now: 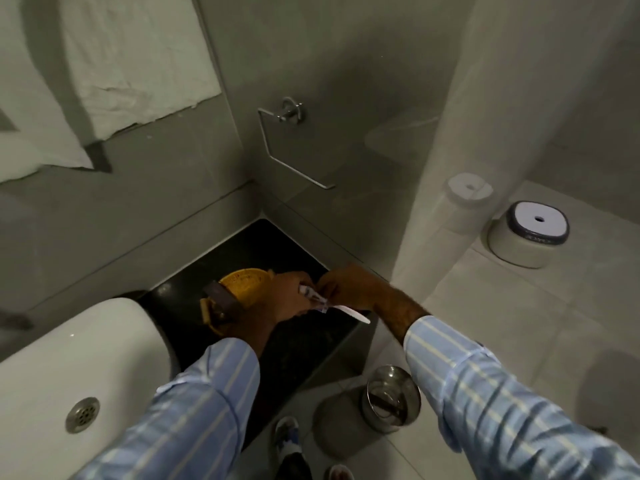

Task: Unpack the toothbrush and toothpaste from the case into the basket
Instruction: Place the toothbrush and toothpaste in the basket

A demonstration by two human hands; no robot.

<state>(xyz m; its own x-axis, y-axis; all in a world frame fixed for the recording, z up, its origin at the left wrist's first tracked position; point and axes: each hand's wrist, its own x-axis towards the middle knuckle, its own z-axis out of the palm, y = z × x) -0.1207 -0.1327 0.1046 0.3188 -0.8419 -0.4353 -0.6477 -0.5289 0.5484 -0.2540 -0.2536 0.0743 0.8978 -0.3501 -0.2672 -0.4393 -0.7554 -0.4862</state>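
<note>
A round yellow basket (242, 278) sits on the black counter (263, 244) in the corner. A dark box-like case (221, 296) lies across the basket's left rim. My left hand (284, 299) and my right hand (348, 287) meet just right of the basket, both pinching a small white-and-blue item (313, 295); I cannot tell whether it is the toothpaste or a wrapper. A white toothbrush handle (353, 314) pokes out below my right hand, pointing right over the counter edge. Its head is hidden in my fingers.
A white sink (79, 358) with a metal drain lies at the lower left. On the floor stand a steel bin (391, 398) and a white stool (528, 237). A metal paper holder (287, 143) hangs on the wall above the counter, and my shoes show below.
</note>
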